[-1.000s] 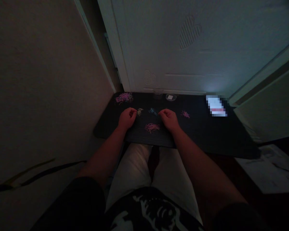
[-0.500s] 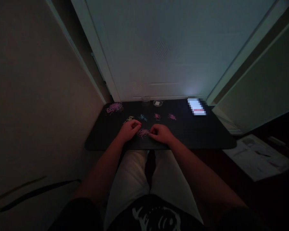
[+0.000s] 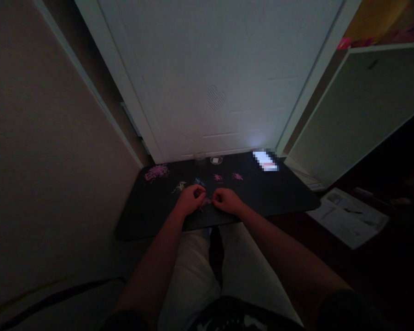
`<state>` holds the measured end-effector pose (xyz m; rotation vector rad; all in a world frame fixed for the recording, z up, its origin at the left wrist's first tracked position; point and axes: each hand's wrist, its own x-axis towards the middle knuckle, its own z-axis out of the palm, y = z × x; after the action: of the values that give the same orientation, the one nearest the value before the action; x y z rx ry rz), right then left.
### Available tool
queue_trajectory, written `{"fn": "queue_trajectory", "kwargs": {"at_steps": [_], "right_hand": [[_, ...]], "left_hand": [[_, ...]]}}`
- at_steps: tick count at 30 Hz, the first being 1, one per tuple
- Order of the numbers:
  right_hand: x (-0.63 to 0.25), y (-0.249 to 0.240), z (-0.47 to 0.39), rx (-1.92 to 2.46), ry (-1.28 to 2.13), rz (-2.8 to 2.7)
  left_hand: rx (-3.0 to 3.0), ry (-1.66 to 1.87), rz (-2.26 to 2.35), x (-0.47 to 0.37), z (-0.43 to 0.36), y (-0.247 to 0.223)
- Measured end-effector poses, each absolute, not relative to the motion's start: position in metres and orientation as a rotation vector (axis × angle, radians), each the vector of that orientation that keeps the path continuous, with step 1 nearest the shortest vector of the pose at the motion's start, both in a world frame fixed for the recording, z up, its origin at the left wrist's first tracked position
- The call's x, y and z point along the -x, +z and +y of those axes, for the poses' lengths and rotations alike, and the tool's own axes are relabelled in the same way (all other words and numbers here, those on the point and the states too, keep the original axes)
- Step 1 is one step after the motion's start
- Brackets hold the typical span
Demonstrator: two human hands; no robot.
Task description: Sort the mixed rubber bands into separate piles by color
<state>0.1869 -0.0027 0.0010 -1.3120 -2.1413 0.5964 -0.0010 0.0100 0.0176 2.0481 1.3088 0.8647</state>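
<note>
My left hand [image 3: 192,199] is closed, thumb and fingers curled together, at the left side of a small pile of pink and purple strips [image 3: 206,202]. Facing it from the right, my right hand [image 3: 227,201] is pinched at the pile's other side. What either hand grips is too small and dark to make out. Just left of my left hand lies a pale yellow pile [image 3: 180,186], and behind it a blue one [image 3: 199,182]. Two small pink piles, a left one [image 3: 217,177] and a right one [image 3: 237,176], lie farther back.
A larger pink-purple heap [image 3: 156,172] lies at the back left of the black table [image 3: 269,195]. Along the back edge stand a clear cup [image 3: 199,159], a round dish [image 3: 216,160] and a lit phone [image 3: 265,160]. A white door rises behind.
The camera view has tilted and shifted. My left hand has moved nearer my right hand, over the central pile, which is now more covered. The yellow pile shows more fully.
</note>
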Motion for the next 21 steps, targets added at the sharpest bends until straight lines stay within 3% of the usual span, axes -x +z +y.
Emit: {"fn": "queue_trajectory", "kwargs": {"at_steps": [9,21], "right_hand": [[-0.186,0.009,0.002,1.281,0.948,-1.964],[-0.183,0.005,0.007,1.301,0.992,-1.846]], "left_hand": [[-2.055,0.887,1.296,0.011,-0.001,0.003],[-1.985,0.914,1.330,0.013,0.000,0.000]]}}
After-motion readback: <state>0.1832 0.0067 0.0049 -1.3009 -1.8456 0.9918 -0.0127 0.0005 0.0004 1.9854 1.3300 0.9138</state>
